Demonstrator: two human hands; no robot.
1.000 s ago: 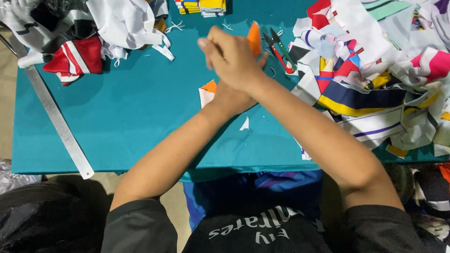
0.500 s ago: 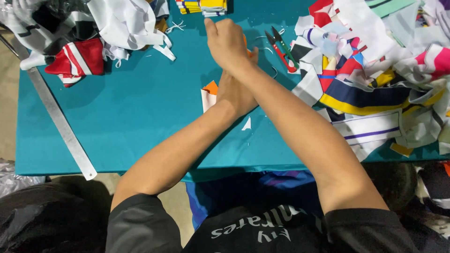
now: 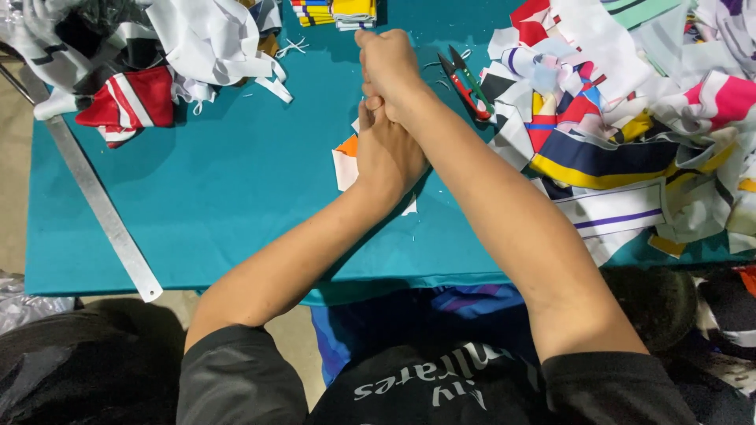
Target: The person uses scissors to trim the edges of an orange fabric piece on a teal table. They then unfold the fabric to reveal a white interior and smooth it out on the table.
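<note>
My right hand point(image 3: 390, 63) is curled closed at the far middle of the teal table point(image 3: 236, 205), wrapped over the fingertips of my left hand point(image 3: 386, 153). The two hands press together, and whatever lies between them is hidden. My left hand rests partly over a small orange and white fabric piece point(image 3: 345, 161) that lies flat on the table. Red-handled thread snips point(image 3: 465, 83) lie just right of my right hand.
A heap of coloured striped fabric point(image 3: 630, 126) covers the right side of the table. White, red and black fabric point(image 3: 134, 71) is piled at the far left. A long metal ruler point(image 3: 102, 212) lies along the left edge. Small folded coloured pieces point(image 3: 335, 12) are stacked at the far edge.
Both hands have moved farther from me across the table. The orange piece that stuck up between the fingers a second ago is out of sight now.
</note>
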